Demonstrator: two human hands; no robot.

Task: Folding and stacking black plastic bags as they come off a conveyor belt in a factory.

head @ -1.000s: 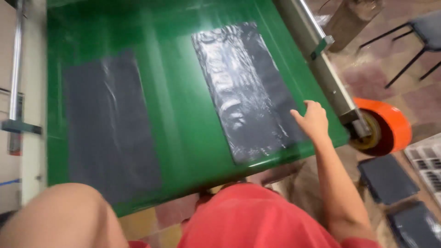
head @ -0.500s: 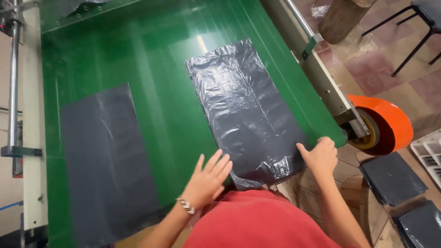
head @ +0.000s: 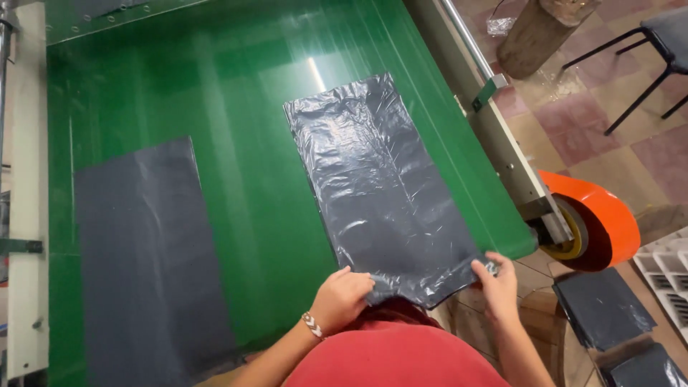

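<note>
So there's just the one head view, looking straight down. Both hands are pinching the near edge of a crinkly dark grey plastic bag [head: 380, 190] that lies flat on a green worktop [head: 236, 107], which looks like a conveyor belt. The left hand [head: 345, 295] is closed on the bag's near left corner, fingers curled over a bunched bit of film. The right hand [head: 496, 281] is closed on the near right corner, right at the belt's end. The rest of the bag stretches away up the belt, a bit skewed to the left.

My guess is this is the grab-and-lift step: the bag is gripped but most of it lies on the belt. Getting it off cleanly would call for drawing both corners evenly toward the body, since thin film like that folds and clings easily.

Around it: a second dark bag [head: 147, 265] lies flat on the left of the belt, well apart from the held one. A pale metal side rail [head: 494, 143] runs along the right edge, ending at an orange roller guard [head: 605, 222]. On the tiled floor [head: 573, 136] to the right there's a stack of dark bags [head: 600, 308], black chair legs [head: 631, 72] and a wooden stump [head: 534, 32]. The person wears a red top [head: 401, 358] and a bead bracelet [head: 312, 325].
</note>
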